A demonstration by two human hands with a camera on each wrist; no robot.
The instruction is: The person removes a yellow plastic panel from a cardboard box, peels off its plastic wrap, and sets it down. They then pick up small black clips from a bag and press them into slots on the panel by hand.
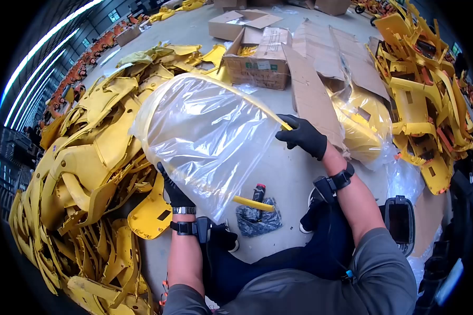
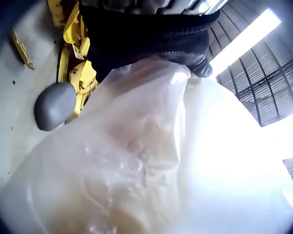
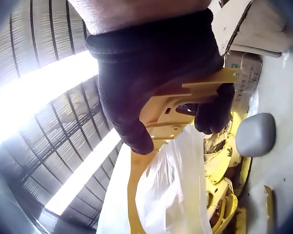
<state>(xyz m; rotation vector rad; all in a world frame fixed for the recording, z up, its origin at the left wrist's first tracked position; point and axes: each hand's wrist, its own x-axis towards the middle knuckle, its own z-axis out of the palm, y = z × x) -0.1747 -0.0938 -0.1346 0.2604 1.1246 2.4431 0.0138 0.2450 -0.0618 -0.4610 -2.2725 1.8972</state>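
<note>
A clear plastic bag (image 1: 210, 131) surrounds much of a curved yellow plastic part (image 1: 231, 88) held up in front of the body. The gloved right hand (image 1: 302, 137) grips the part's end at the upper right; in the right wrist view the right hand (image 3: 156, 78) has thumb and fingers around the yellow piece (image 3: 161, 114), with the bag (image 3: 173, 185) beyond. At the bag's lower left, the gloved left hand (image 1: 174, 186) holds its edge. The left wrist view shows the left hand (image 2: 146, 44) against the bunched film (image 2: 136, 136), its fingertips mostly hidden.
Stacked yellow parts (image 1: 97, 152) fill the left side, with another pile (image 1: 415, 105) at the right. An open carton (image 1: 260, 65) and cardboard sheets (image 1: 315, 94) lie ahead. Between the feet, a black tool with a red tip (image 1: 258, 193) rests by a dark plastic packet (image 1: 260, 223).
</note>
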